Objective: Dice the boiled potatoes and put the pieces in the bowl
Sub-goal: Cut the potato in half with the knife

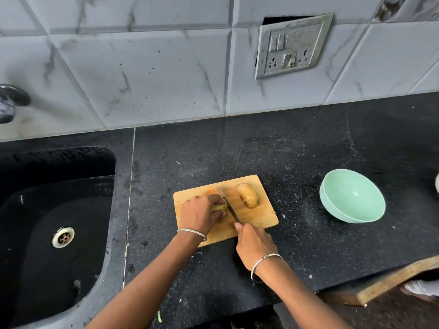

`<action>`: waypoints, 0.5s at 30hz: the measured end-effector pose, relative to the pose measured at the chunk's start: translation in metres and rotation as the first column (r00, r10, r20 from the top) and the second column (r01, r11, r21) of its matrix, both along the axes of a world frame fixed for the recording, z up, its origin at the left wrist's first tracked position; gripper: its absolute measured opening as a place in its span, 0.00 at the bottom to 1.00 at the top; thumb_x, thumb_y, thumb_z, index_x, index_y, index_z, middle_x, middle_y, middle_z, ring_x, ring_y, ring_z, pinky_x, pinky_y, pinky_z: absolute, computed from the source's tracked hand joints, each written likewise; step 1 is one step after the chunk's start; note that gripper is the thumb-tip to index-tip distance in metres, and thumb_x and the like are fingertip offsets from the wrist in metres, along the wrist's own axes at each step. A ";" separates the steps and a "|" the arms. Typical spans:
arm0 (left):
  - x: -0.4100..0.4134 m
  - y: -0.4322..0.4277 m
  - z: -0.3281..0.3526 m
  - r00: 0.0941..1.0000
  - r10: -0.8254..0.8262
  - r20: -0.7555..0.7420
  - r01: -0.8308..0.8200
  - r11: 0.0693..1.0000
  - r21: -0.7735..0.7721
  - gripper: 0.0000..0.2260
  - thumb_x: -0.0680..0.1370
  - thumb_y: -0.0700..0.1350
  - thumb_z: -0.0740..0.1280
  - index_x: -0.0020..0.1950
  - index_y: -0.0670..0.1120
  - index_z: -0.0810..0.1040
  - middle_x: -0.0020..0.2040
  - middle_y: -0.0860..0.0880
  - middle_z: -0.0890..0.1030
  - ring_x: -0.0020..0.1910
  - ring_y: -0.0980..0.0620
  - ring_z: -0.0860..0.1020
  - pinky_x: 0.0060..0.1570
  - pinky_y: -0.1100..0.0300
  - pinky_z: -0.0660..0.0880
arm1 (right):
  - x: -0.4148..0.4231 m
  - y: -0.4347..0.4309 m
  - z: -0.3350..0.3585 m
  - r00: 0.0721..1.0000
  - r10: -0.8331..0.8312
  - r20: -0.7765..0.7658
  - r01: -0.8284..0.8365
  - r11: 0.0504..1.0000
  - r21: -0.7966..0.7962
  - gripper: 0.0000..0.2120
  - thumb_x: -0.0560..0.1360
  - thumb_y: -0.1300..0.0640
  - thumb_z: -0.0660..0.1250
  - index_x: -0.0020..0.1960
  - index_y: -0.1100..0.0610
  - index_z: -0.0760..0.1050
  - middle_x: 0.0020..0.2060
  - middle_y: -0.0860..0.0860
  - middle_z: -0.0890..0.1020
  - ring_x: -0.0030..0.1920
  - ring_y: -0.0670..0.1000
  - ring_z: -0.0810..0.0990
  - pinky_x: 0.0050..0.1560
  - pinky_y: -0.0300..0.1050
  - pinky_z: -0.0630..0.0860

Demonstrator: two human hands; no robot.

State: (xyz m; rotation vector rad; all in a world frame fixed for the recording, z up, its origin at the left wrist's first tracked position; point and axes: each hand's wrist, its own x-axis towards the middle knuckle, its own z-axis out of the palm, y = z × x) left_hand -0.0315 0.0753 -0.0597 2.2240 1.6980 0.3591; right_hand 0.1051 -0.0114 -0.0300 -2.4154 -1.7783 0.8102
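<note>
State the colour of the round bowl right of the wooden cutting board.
Pale mint green round bowl, clearest in the head view.

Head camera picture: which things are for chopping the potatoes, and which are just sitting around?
For the job: knife in the right hand, potato held by the left hand, second potato, cutting board, empty green bowl.
Just lying about: sink, tap, wall switchboard.

Person: two bare forearms point(152, 279), one thin silver-coloured left bangle point(192, 232) and one matching right bangle point(261, 260), worn at wrists.
</note>
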 end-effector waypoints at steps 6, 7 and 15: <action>0.001 0.001 -0.001 1.000 0.010 0.000 -0.010 1.000 -0.009 0.12 0.72 0.59 0.70 0.54 0.60 0.79 0.46 0.56 0.84 0.47 0.50 0.80 0.43 0.57 0.74 | 0.007 0.000 0.021 0.999 0.033 0.020 -0.032 0.998 -0.054 0.22 0.84 0.45 0.47 0.59 0.58 0.73 0.55 0.57 0.79 0.56 0.61 0.78 0.44 0.49 0.69; 0.001 0.001 -0.001 1.000 0.012 0.001 -0.012 1.000 -0.008 0.12 0.72 0.59 0.70 0.54 0.60 0.80 0.46 0.56 0.84 0.47 0.50 0.80 0.43 0.57 0.74 | 0.007 0.000 0.023 0.999 0.037 0.026 -0.035 0.997 -0.061 0.22 0.84 0.45 0.47 0.59 0.58 0.73 0.55 0.57 0.79 0.57 0.60 0.78 0.44 0.49 0.69; -0.002 -0.003 -0.002 0.998 0.023 0.052 -0.024 1.000 0.004 0.12 0.71 0.60 0.71 0.53 0.60 0.79 0.45 0.57 0.84 0.45 0.50 0.80 0.40 0.57 0.75 | 0.019 -0.018 0.041 0.996 0.054 0.074 -0.051 0.998 -0.036 0.23 0.84 0.45 0.46 0.57 0.58 0.74 0.54 0.57 0.79 0.55 0.62 0.78 0.44 0.48 0.68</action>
